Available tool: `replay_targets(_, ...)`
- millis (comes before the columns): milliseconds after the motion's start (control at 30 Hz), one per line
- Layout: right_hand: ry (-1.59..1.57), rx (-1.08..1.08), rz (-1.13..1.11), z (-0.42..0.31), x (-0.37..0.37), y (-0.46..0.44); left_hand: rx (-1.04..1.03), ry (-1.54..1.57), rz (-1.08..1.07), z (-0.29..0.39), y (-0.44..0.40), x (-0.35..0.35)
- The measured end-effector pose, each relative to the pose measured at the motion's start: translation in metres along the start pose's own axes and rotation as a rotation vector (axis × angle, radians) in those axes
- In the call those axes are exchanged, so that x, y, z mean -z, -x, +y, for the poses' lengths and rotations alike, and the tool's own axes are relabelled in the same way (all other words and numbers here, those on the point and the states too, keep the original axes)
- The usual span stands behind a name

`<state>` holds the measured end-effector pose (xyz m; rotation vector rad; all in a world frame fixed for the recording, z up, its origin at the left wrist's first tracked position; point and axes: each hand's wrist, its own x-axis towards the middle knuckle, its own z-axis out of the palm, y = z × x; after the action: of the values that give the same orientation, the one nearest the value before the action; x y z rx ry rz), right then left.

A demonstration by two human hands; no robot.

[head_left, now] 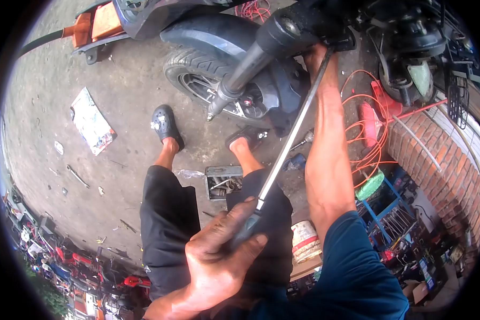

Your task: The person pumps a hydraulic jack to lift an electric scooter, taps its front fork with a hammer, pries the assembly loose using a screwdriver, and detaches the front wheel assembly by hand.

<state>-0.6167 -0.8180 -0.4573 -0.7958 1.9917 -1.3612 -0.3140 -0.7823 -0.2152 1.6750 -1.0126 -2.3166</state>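
My left hand [221, 248] is wrapped round the handle of a long screwdriver [288, 146]. Its shaft slants up and right, and the tip reaches the dark underside of a scooter, next to my right wrist. My right hand [316, 57] reaches up beneath a black part there; its fingers are hidden, so what it touches does not show. Just left of it, the scooter's fork leg [242, 72] runs down to the front wheel [197, 77], under a grey mudguard [216, 34].
An open metal box of sockets [224, 170] lies between my feet. A wrench [78, 176] and a printed sheet [92, 121] lie on the floor at left. An orange hose [381, 140] coils at right, near a brick wall [437, 176] and a blue rack [384, 216].
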Motion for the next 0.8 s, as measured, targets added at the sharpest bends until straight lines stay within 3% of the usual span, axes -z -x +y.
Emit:
replay_targets(133, -0.145, -0.137, 0.047, -0.016, -0.002, 0.006, -0.091, -0.155, -0.055, 0.013, -0.024, 0.033)
replay_targets(233, -0.163, -0.34, -0.046, -0.036, 0.002, 0.01, -0.069, -0.28, -0.125, 0.042, -0.03, 0.062)
replay_targets(267, -0.114, -0.311, -0.075, -0.037, 0.004, 0.01, 0.032, -0.28, -0.143, 0.056, -0.027, 0.062)
replay_targets(367, -0.121, -0.353, -0.045, -0.043, 0.005, 0.017, -0.063, -0.494, -0.134, 0.071, -0.017, 0.053)
replay_targets(433, -0.023, -0.37, -0.15, -0.023, 0.011, 0.011, -0.001, -0.633, -0.138, 0.095, -0.017, 0.055)
replay_targets(533, -0.049, -0.43, -0.269, -0.002, 0.016, 0.007, -0.237, -1.016, -0.137, 0.115, -0.02, 0.072)
replay_targets(633, -0.198, -0.575, -0.308, 0.002, 0.015, 0.008, -0.218, -0.874, -0.081, 0.094, 0.016, 0.083)
replay_targets(733, -0.184, -0.494, -0.214, 0.02, 0.009, 0.007, 0.023, -0.68, -0.004, 0.058, 0.047, 0.074)
replay_targets(800, -0.213, -0.552, -0.305, 0.019, 0.019, -0.003, 0.038, -0.533, 0.009, 0.021, 0.052, 0.058)
